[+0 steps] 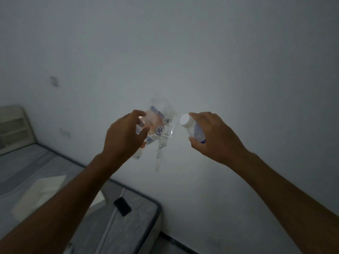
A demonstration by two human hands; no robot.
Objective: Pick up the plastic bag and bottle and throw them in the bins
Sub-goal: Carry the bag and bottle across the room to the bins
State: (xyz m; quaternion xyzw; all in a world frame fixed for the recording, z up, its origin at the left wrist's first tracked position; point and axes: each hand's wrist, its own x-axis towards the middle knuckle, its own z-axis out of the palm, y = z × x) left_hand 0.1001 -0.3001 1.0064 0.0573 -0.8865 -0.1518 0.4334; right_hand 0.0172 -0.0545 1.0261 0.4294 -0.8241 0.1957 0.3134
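Note:
My left hand [122, 136] is raised in front of a pale wall and grips a clear plastic bag [161, 129] with blue print, which hangs down crumpled from my fingers. To its right, my right hand [214, 138] is wrapped around a small white bottle [190, 127] with a white cap and a blue label, the cap pointing up and left. Both hands are at about the same height, a short gap between bag and bottle. No bin is in view.
A bed with a grey mattress [45, 171] fills the lower left, its headboard [14, 125] at far left. On it lie a white cloth or paper [42, 193] and a dark phone [122, 206]. The bare wall [201, 52] is straight ahead, floor at bottom.

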